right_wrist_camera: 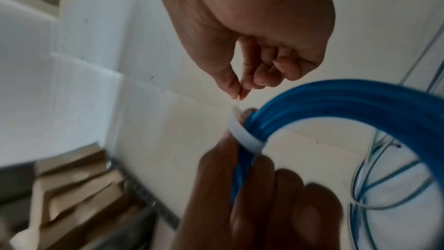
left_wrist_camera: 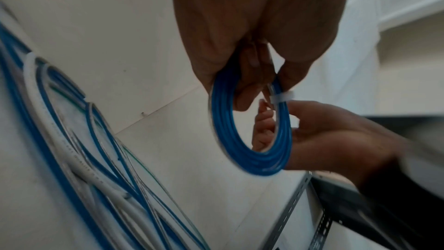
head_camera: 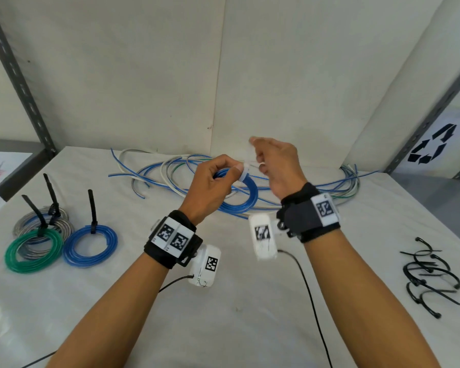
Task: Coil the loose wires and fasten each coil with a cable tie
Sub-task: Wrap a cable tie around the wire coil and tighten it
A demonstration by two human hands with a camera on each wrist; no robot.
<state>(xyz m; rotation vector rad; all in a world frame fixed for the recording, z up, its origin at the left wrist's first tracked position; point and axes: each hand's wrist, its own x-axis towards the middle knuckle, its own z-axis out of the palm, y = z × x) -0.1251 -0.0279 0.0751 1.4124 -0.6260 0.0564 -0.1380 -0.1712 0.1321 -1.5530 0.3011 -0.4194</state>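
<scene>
My left hand [head_camera: 231, 172] holds a coil of blue wire [head_camera: 246, 200] up above the white table [head_camera: 237, 309], gripping its upper edge. A white cable tie [head_camera: 243, 173] is looped round the coil just beside my left thumb. In the left wrist view the coil [left_wrist_camera: 252, 151] hangs from my fingers with the tie [left_wrist_camera: 283, 97] at its upper right. My right hand [head_camera: 258, 158] is close to the right of the tie, thumb and forefinger pinched together [right_wrist_camera: 239, 94] on what looks like the tie's thin tail. The tie's loop [right_wrist_camera: 242, 133] wraps the blue strands [right_wrist_camera: 336, 102].
Loose blue, white and green wires [head_camera: 170, 171] lie tangled along the back wall. Three tied coils, green [head_camera: 33, 251], blue [head_camera: 89, 247] and grey [head_camera: 45, 224], sit at the left with black ties sticking up. Several black cable ties [head_camera: 430, 274] lie at the right.
</scene>
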